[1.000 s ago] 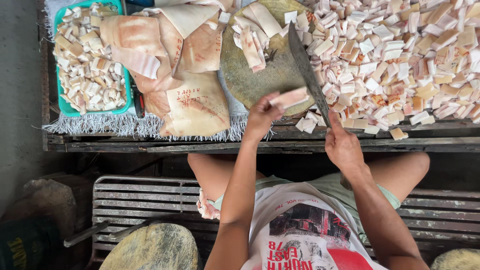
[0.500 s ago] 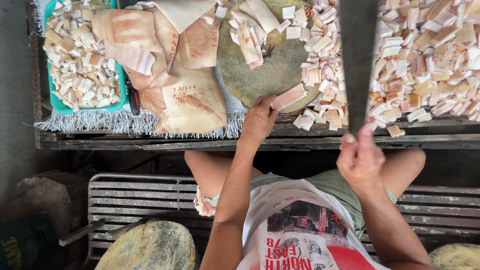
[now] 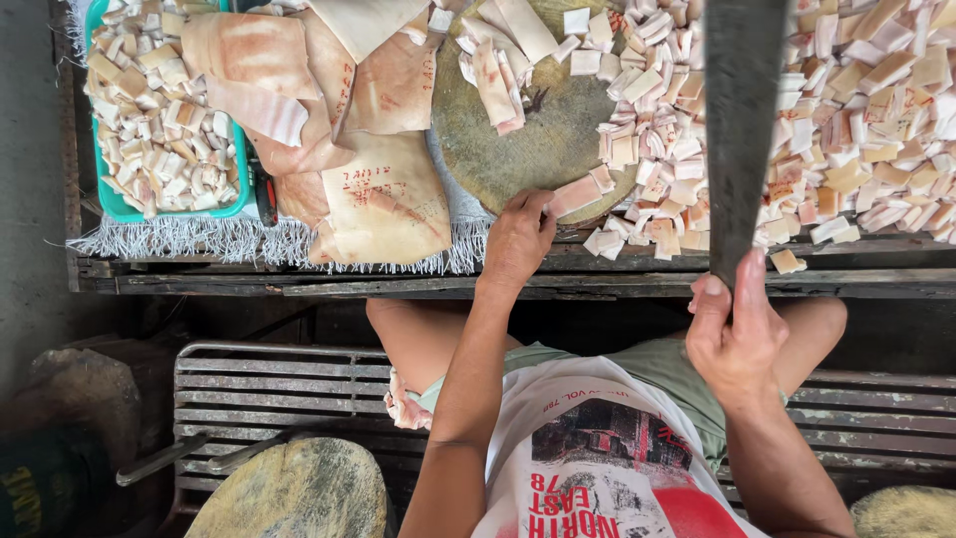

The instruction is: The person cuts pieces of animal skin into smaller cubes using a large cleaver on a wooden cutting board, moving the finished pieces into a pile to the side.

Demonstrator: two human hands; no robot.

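We are pinning a pale strip of pork skin (image 3: 580, 192) against the near edge of the round wooden chopping block (image 3: 518, 149) with our left hand (image 3: 518, 239), fingers curled and pressed onto its end. Our right hand (image 3: 735, 334) is clamped around the handle of a big dark cleaver (image 3: 742, 130), whose broad blade is rising upright toward the camera, over the heap to the right of the block.

That heap of cut pork skin cubes (image 3: 846, 130) is spreading from the block's right rim across the right side of the table. A few longer strips (image 3: 503, 60) are lying on the far part of the block. Left of the block, large uncut sheets of skin (image 3: 383, 199) are overlapping one another, some bearing reddish stamp marks. At the far left a teal plastic tray (image 3: 237, 164) is sitting filled with more small cut pieces.

Everything is resting on a rough wooden table (image 3: 597, 284) covered by a fringed mat (image 3: 179, 239). Below its edge we are sitting with bare knees on a metal slatted bench (image 3: 269, 389).
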